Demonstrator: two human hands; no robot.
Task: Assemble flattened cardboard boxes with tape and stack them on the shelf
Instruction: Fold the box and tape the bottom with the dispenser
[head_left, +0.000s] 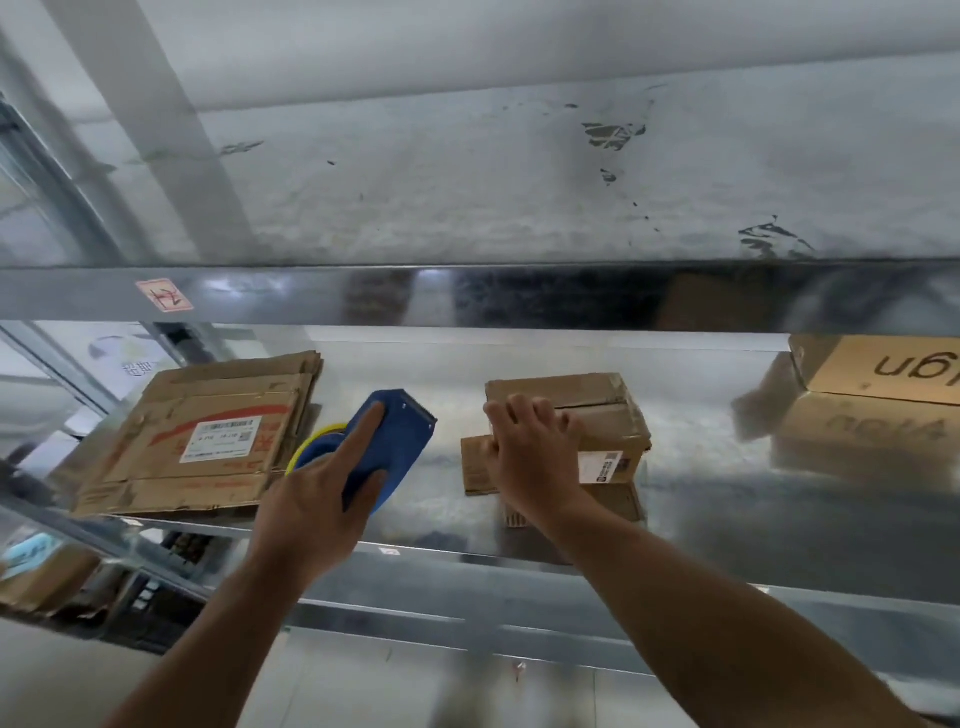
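My left hand (322, 499) grips a blue tape dispenser (396, 441) with a yellow roll, its forefinger stretched along the top, low over the metal shelf (727, 499). To its right my right hand (535, 457) rests on a small brown cardboard box (608, 415) with open flaps and a white label; the fingers curl over its left edge. A stack of flattened cardboard boxes (208, 441) lies at the shelf's left end, the top one bearing a white label and red print.
Assembled cardboard boxes (883, 395) stand stacked at the shelf's far right. A metal shelf beam (467, 296) crosses just above the working level. Below on the left, a lower shelf holds more cardboard (47, 577).
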